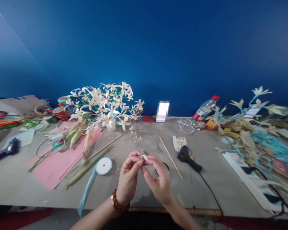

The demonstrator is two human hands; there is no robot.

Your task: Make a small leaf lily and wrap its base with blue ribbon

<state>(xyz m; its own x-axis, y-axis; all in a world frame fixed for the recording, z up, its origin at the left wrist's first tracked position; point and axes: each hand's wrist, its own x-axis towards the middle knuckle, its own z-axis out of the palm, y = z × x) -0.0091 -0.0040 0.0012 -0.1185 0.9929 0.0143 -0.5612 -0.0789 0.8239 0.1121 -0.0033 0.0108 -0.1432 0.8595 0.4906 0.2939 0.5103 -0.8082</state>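
Note:
Near the front middle of the table, a small whitish piece [144, 157] is pinched between both hands. My left hand [131, 174], with a red bead bracelet at its wrist, closes thumb and fingers on its left side. My right hand [158, 179] holds its right side with the fingertips, the fingers bent. The two hands meet at the fingertips. A roll of light blue ribbon [104, 165] lies left of my left hand, its tail hanging over the front edge. Right of my right hand lie a thin wooden stick [171, 157] and a black glue gun [189, 158].
White flowers [105, 102] stand at the back left, beyond pink sheets [62, 159] and dried husks [88, 143]. A bottle [205, 108] leans at the back right. A white power strip [247, 182] with cables, blue plastic [271, 147] and more flowers occupy the right.

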